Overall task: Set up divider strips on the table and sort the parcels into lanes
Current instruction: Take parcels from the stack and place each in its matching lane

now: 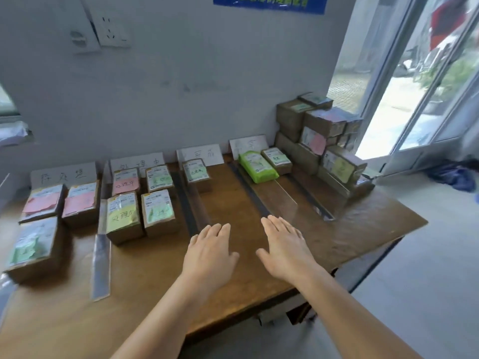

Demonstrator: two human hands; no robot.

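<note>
Both hands, the left hand [210, 251] and right hand [283, 248], are hovering flat and empty, fingers straight, over the table [363, 229]. Unsorted parcels [321, 136] are sitting stacked at the far right; I'd be lifting one, reading its label, then laying it squarely between the divider strips [248, 187].

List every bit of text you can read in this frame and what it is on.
"处理中": pink note on a box in the second lane.
"处理中": second lane's paper sign, faint.
Other lane signs: handwritten, too blurred.
Blue poster: cut off, blurred.
Printed parcel labels: too small.
</note>
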